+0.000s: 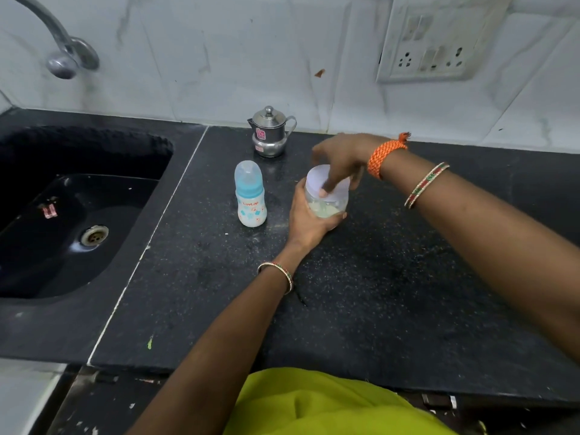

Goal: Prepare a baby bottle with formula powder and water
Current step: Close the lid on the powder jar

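Observation:
A clear plastic jar (329, 206) with pale formula powder at its bottom and a white lid (315, 180) stands on the black counter (376, 293). My left hand (309, 222) wraps around the jar's lower body. From above, my right hand (340, 160) has its fingers spread over the lid, a fingertip pressing on the lid's rim. A baby bottle (250, 194) with a blue collar and a clear cap stands upright just left of the jar, untouched. A small steel pot (270, 132) with a lid and handle stands behind the bottle near the wall.
A black sink (62, 221) with a metal drain lies at the left, a steel tap (59, 48) above it. A socket panel (436, 42) is on the tiled wall at the back right. The counter's front edge runs just before my green clothing (329, 406).

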Tool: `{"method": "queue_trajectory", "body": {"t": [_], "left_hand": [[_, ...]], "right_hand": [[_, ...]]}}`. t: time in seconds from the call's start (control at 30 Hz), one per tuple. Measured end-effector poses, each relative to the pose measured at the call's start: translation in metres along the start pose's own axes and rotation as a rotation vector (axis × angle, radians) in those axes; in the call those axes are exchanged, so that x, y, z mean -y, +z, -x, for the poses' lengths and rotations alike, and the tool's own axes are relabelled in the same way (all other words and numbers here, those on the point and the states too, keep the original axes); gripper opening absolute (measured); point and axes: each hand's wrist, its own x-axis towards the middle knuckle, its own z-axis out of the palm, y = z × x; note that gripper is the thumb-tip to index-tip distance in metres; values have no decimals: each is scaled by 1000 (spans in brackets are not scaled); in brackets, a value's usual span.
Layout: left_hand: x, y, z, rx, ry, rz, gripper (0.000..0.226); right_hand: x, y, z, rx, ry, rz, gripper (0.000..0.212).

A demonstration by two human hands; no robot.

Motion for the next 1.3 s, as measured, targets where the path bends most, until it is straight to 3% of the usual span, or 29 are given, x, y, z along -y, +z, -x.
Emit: {"method": "queue_trajectory", "body": {"t": [0.03, 0.1, 0.17, 0.23, 0.3, 0.33, 0.4, 0.47, 0.53, 0.6, 0.77, 0.93, 1.03, 1.13, 1.23, 1.3], "left_hand": [[1, 0, 0, -1, 8, 6, 95], [3, 1, 0, 5, 13, 3, 94], [4, 1, -1, 4, 20, 2, 94], [3, 1, -2, -6, 26, 6, 92], [3, 1, -1, -4, 20, 4, 91], [2, 1, -1, -3, 23, 6, 91], [3, 2, -2, -7, 30, 35, 90], [6, 4, -1, -26, 21, 48, 93], [9, 7, 1, -53, 34, 26, 96], [9, 6, 0, -69, 49, 26, 97], [9, -4, -9, 75, 41, 41, 96], [7, -1, -6, 16, 27, -9, 97], [1, 3, -16, 6, 24, -63, 99], [-19, -9, -52, 156, 67, -171, 107], [-58, -39, -93, 351, 196, -243, 87], [-82, -65, -118, 348, 237, -313, 65]], "right_hand": [[-5, 0, -1, -41, -3, -17, 47], [-8, 4, 5, -113, 62, -41, 66], [-18, 8, -1, -200, 63, 77, 73], [-17, 6, -3, -56, -64, 165, 80], [-19, 9, -9, 159, -151, 47, 81], [-20, 13, -11, 144, -163, -27, 75], [-16, 27, -13, -118, -83, -64, 60], [-11, 41, -12, -393, 19, 3, 60], [-15, 48, -14, -462, 82, -83, 62], [-20, 43, -9, -348, 121, -161, 72], [-24, 33, -3, -128, -76, 131, 75], [-23, 32, -14, -187, -69, 86, 74], [-29, 23, -20, -121, -38, -38, 77], [-45, 1, -33, -69, -42, -304, 81], [-60, -33, -53, -108, -67, -461, 81], [-65, -52, -69, -153, -63, -468, 82]]}}
